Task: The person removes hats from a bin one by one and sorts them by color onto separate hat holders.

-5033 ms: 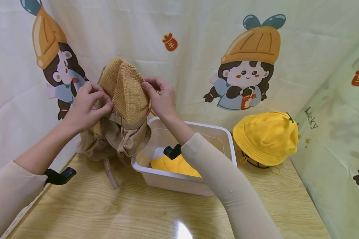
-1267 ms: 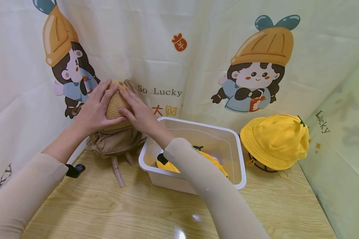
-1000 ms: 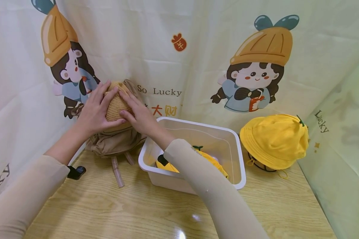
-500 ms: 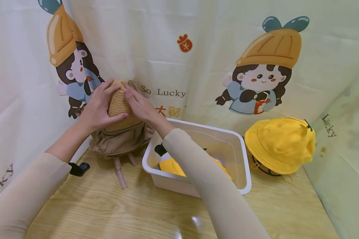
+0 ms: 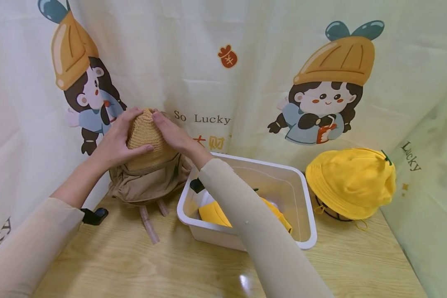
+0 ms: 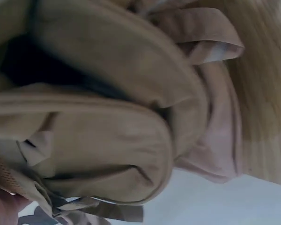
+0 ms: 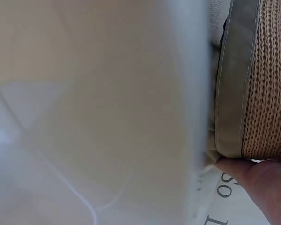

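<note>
A sun hat with a tan knitted crown (image 5: 149, 136) and a khaki cloth brim (image 5: 149, 182) stands at the back left, its ribbon ties (image 5: 149, 225) hanging to the table. My left hand (image 5: 115, 140) cups the crown's left side, fingers bent over the top and thumb across the front. Along the crown's right side lies my right hand (image 5: 175, 134), its fingers fairly straight and touching the top. The left wrist view holds the hat's khaki folds (image 6: 112, 145) and a dark hollow. In the right wrist view, a fingertip touches the khaki band (image 7: 234, 84). What supports the hat is hidden.
A white plastic bin (image 5: 309, 223) with a yellow cloth item (image 5: 214, 213) inside stands right of the sun hat, under my right forearm. A yellow bucket hat (image 5: 352, 182) sits on a black wire stand at the right. Printed curtains (image 5: 253, 62) close off the back and sides.
Five seconds ago both hands pinched the crown's sides, and the hat was raised and creased. Now it sits lower and rounder, with the hands cupped about it. Over the last second they shift slightly.
</note>
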`<state>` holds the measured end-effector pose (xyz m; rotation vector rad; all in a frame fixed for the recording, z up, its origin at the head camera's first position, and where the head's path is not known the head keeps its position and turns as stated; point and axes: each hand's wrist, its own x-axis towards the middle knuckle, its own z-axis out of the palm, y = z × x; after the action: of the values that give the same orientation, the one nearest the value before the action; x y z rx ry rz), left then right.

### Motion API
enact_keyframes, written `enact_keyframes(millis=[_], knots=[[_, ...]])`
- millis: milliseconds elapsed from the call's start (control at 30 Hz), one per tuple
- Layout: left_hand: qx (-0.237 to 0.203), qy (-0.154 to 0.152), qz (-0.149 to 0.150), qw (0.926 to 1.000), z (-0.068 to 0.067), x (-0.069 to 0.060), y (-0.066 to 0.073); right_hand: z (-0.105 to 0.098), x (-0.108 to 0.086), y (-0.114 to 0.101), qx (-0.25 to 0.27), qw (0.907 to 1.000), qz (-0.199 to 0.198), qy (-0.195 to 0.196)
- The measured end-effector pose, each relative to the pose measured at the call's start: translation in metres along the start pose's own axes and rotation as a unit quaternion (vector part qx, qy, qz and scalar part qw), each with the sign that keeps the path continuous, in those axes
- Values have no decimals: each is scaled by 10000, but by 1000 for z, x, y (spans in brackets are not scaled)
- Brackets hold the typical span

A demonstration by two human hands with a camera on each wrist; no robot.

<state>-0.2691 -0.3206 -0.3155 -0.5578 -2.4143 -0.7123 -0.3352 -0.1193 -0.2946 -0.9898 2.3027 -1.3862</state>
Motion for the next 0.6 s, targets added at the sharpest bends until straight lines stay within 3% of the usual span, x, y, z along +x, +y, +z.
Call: enact_keyframes(millis=[200,400,500,600], knots=[[-233,190,45,9995,8,-5,-8,0,-1,7,79,9997,-109,-218],[-377,489,51,9981,23,-14,-14,-2,-3,17,184,9993,58,-321],[-412,387,-318,9979,21,-20,-16,-2,-4,18,223,9991,92,-348],[-564,134,-800,9951,11,-30,-18,1,-7,12,176,9998,20,-82]])
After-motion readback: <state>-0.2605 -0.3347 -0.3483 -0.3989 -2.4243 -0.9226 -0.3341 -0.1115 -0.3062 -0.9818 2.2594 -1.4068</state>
